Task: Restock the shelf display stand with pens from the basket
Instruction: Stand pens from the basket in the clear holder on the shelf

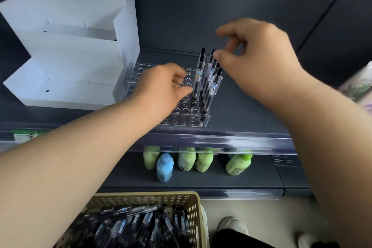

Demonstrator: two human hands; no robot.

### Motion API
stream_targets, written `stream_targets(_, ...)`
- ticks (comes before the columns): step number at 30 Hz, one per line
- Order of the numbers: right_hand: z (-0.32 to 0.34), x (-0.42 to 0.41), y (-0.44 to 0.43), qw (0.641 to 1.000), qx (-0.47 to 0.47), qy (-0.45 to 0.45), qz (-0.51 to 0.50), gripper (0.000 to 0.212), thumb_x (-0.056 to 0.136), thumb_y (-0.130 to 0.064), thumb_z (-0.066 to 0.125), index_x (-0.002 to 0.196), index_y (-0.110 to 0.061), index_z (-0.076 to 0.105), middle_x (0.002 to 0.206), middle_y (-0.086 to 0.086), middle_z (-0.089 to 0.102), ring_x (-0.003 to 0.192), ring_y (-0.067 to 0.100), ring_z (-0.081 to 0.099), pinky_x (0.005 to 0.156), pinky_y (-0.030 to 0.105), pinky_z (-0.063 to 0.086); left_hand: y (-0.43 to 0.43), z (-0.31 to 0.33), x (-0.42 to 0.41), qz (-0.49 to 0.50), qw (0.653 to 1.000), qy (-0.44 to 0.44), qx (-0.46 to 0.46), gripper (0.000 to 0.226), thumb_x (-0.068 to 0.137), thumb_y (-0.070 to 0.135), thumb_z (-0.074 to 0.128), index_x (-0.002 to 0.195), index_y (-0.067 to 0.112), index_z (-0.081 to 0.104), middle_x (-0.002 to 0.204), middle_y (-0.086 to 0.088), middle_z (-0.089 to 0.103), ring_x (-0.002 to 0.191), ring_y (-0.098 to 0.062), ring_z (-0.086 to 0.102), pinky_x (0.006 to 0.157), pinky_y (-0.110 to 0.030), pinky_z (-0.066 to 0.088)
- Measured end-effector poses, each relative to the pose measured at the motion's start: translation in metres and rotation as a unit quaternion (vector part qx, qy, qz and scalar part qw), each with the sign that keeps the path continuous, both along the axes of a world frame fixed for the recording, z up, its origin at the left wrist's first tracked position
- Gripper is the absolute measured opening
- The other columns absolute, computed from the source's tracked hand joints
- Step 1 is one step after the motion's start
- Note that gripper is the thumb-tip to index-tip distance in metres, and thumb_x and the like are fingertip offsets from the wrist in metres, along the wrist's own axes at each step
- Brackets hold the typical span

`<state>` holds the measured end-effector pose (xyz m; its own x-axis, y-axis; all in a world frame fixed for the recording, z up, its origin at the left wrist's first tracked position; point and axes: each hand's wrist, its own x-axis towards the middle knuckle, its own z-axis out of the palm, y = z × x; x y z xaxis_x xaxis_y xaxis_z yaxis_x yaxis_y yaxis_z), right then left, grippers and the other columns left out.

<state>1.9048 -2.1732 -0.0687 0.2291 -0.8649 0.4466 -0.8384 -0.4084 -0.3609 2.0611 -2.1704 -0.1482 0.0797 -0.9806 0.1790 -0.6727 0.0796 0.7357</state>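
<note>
Head view: pen labels blur beyond reading. The clear stand (189, 121) on the shelf (245, 106) holds a few upright pens (200, 70) at its right end; the basket (196, 203) below holds many more. Left hand (161, 86) curls over the stand, grip unclear. Right hand (259, 56) hovers above the pens, thumb and forefinger apart, empty

About four pens (198, 78) stand in one clear stand (187, 122). One basket (193, 207) holds many more. Below sit four green bottles (204, 160) and one blue bottle (165, 167).

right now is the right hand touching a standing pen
Cannot tell. Head view: thumb of the right hand overlaps the top of a pen, no plain contact or gap.
</note>
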Motion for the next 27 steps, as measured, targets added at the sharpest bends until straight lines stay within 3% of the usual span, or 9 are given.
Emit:
stream_targets(2, -0.009, 0.000, 0.019, 1.000, 0.002, -0.001, 0.011, 0.038, 0.085, -0.023, 0.063, 0.122, -0.027, 0.057, 0.085, -0.009, 0.058, 0.082, 0.008, 0.044, 0.073, 0.016, 0.030, 0.026, 0.002, 0.016, -0.008, 0.998, -0.056, -0.020, 0.032, 0.084, 0.022, 0.068, 0.115, 0.021, 0.062, 0.097, 0.009, 0.062, 0.089, -0.011, 0.061, 0.086, -0.026, 0.048)
stream_targets(4, -0.022, -0.001, 0.042, 1.000, 0.014, -0.005, 0.021, 0.041, 0.084, -0.024, 0.064, 0.124, -0.026, 0.055, 0.084, -0.009, 0.057, 0.083, 0.011, 0.046, 0.076, 0.021, 0.034, 0.057, 0.005, 0.032, -0.032, 0.985, -0.167, -0.020, 0.036, 0.088, 0.025, 0.061, 0.123, 0.028, 0.056, 0.109, 0.012, 0.060, 0.103, -0.013, 0.058, 0.087, -0.030, 0.048)
stream_targets(7, -0.049, 0.002, 0.080, 0.997, 0.067, -0.012, 0.033, 0.043, 0.084, -0.025, 0.064, 0.126, -0.026, 0.053, 0.084, -0.010, 0.053, 0.081, 0.010, 0.044, 0.076, 0.020, 0.035, 0.104, 0.007, 0.054, -0.054, 0.946, -0.318, 0.025, 0.041, 0.092, 0.031, 0.051, 0.133, 0.035, 0.045, 0.130, 0.015, 0.052, 0.118, -0.013, 0.048, 0.088, -0.032, 0.045)
stream_targets(9, -0.071, 0.005, 0.108, 0.991, 0.126, -0.019, 0.032, 0.043, 0.084, -0.026, 0.064, 0.125, -0.027, 0.053, 0.084, -0.011, 0.051, 0.076, 0.006, 0.042, 0.073, 0.020, 0.035, 0.134, 0.003, 0.066, -0.065, 0.930, -0.357, 0.055, 0.043, 0.093, 0.034, 0.048, 0.136, 0.035, 0.042, 0.134, 0.016, 0.049, 0.123, -0.010, 0.043, 0.096, -0.032, 0.042)
stream_targets(12, -0.103, 0.013, 0.154, 0.970, 0.242, -0.006, 0.029, 0.040, 0.086, -0.029, 0.062, 0.125, -0.028, 0.054, 0.087, -0.011, 0.053, 0.076, 0.004, 0.047, 0.076, 0.024, 0.042, 0.184, -0.010, 0.080, -0.059, 0.931, -0.341, 0.117, 0.042, 0.094, 0.036, 0.044, 0.136, 0.038, 0.039, 0.134, 0.022, 0.044, 0.126, -0.005, 0.038, 0.098, -0.027, 0.039)
stream_targets(15, -0.130, 0.021, 0.187, 0.939, 0.335, 0.076, 0.018, 0.039, 0.087, -0.035, 0.059, 0.125, -0.029, 0.053, 0.106, -0.004, 0.059, 0.100, 0.015, 0.055, 0.086, 0.028, 0.045, 0.219, -0.029, 0.087, -0.045, 0.931, -0.317, 0.174, 0.037, 0.095, 0.034, 0.044, 0.131, 0.038, 0.044, 0.130, 0.020, 0.048, 0.122, -0.006, 0.042, 0.093, -0.029, 0.044)
stream_targets(18, -0.151, 0.030, 0.210, 0.904, 0.401, 0.148, 0.011, 0.035, 0.088, -0.035, 0.055, 0.123, -0.028, 0.054, 0.117, 0.001, 0.057, 0.107, 0.021, 0.056, 0.090, 0.032, 0.047, 0.234, -0.046, 0.085, -0.055, 0.919, -0.326, 0.215, 0.031, 0.095, 0.032, 0.044, 0.125, 0.036, 0.051, 0.125, 0.014, 0.052, 0.114, -0.012, 0.049, 0.086, -0.031, 0.048)
stream_targets(22, -0.171, 0.041, 0.227, 0.867, 0.442, 0.231, 0.000, 0.033, 0.091, -0.032, 0.051, 0.122, -0.021, 0.055, 0.122, 0.004, 0.055, 0.112, 0.025, 0.055, 0.089, 0.031, 0.047, 0.235, -0.070, 0.084, -0.059, 0.909, -0.331, 0.246, 0.029, 0.095, 0.022, 0.044, 0.120, 0.029, 0.056, 0.119, 0.005, 0.056, 0.102, -0.019, 0.056, 0.081, -0.035, 0.051)
stream_targets(27, -0.187, 0.060, 0.223, 0.866, 0.442, 0.233, -0.022, 0.029, 0.091, -0.024, 0.049, 0.117, -0.018, 0.057, 0.120, 0.005, 0.058, 0.109, 0.026, 0.057, 0.086, 0.031, 0.046, 0.226, -0.100, 0.074, -0.088, 0.871, -0.367, 0.315, 0.029, 0.091, 0.009, 0.048, 0.115, 0.023, 0.058, 0.116, -0.002, 0.059, 0.101, -0.025, 0.058, 0.077, -0.035, 0.048)
